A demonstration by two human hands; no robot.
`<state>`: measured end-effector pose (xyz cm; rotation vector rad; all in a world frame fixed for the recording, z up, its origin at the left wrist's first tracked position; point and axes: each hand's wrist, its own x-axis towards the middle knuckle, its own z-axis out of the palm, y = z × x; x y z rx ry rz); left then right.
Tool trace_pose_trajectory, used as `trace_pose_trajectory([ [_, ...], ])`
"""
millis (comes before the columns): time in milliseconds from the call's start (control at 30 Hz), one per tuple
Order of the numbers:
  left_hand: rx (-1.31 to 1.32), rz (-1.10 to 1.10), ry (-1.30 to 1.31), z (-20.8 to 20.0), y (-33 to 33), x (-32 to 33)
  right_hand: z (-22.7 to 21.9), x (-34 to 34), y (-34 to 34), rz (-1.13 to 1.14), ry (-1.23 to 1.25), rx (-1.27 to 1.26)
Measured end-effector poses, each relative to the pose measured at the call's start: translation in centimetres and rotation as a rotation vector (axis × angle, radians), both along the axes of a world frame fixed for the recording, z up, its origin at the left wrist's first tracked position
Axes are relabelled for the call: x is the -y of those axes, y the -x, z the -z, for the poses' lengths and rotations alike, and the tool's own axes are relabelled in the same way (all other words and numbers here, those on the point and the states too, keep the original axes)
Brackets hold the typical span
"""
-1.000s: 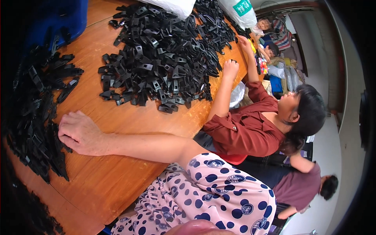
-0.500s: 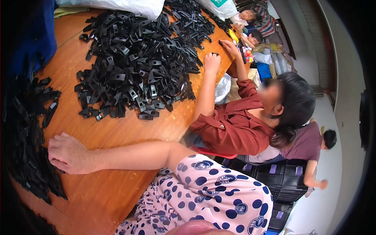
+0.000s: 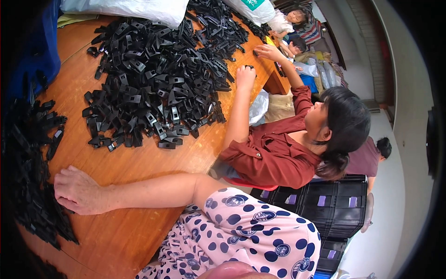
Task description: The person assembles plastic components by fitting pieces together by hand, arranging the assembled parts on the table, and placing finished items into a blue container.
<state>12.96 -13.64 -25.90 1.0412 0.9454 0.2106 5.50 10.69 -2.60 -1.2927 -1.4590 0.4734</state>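
I see only one of my hands: the right hand (image 3: 76, 190) lies knuckles up on the wooden tabletop (image 3: 134, 172) near its front edge, fingers curled loosely down at the rim of a small heap of black plastic clips (image 3: 32, 186). I cannot tell whether the fingertips pinch a clip, because the hand itself hides them. My left hand is out of the picture. My forearm runs back from the hand to a sleeve (image 3: 246, 228) of pink cloth with dark blue dots.

Further across the tabletop, well apart from my hand, lies a much larger pile of the same black clips (image 3: 158, 79), spreading toward the far edge. White plastic sacks (image 3: 134, 9) rest along that far edge, and blue cloth (image 3: 37, 42) covers the far left corner.

At the right edge sits another person in a rust-red shirt (image 3: 274, 149), both arms stretched onto the tabletop, hands at the large pile. Stacked black crates (image 3: 325, 209) stand behind that person.
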Motion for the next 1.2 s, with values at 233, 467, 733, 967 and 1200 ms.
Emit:
trace_pose_trajectory([
  [233, 0.031, 0.032, 0.016, 0.8, -1.2, -0.2, 0.0, -0.1, -0.1, -0.004, 0.002, 0.015],
  [467, 0.043, 0.054, 0.05, 2.0, -1.5, 0.5, -0.1, -0.1, 0.3, -0.002, 0.009, 0.011],
  [733, 0.073, 0.079, 0.073, 2.7, -3.2, 0.5, 0.0, -0.2, 0.3, 0.004, -0.025, -0.01],
  [967, 0.086, 0.099, 0.079, 3.2, -4.0, -0.3, 0.1, -0.1, 0.0, 0.009, -0.007, 0.019],
  [1200, 0.093, 0.121, 0.096, 3.9, -3.9, -0.6, 0.3, -0.5, 0.2, 0.006, -0.039, 0.009],
])
